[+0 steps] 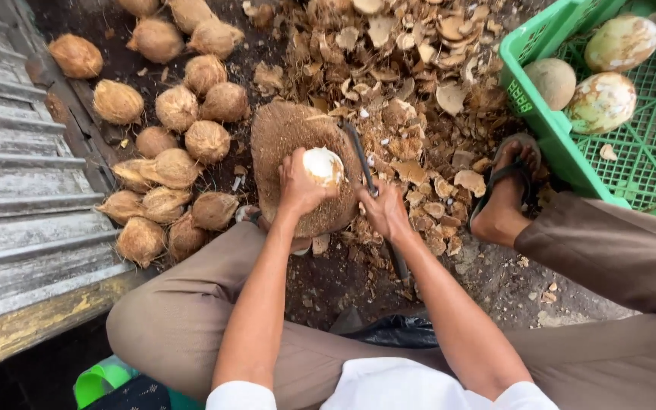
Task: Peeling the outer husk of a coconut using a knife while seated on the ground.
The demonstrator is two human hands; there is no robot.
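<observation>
A pale, mostly peeled coconut (323,166) sat at the centre of the frame on a round wooden chopping block (286,140), and the left hand (300,186) was wrapped around its near side, fingers curled tight to steady it. Just to its right, the right hand (385,212) was closed around the handle of a long dark blade (360,156), whose edge ran up beside the nut, close to or touching its right flank. The step in hand looked like shaving the last brown skin off the shell. By my judgement the next cut called for turning the nut a little under the left hand and keeping those fingers clear of the blade's path. Around the block, shell chips and husk scraps (411,68) lay heaped toward the upper middle of the frame. A pile of unpeeled brown coconuts (180,144) lay to the left, beside grey corrugated sheeting (17,190). At the upper right a green plastic crate (540,106) held three peeled coconuts (601,102), and a sandalled foot (506,193) rested just beside it.
</observation>
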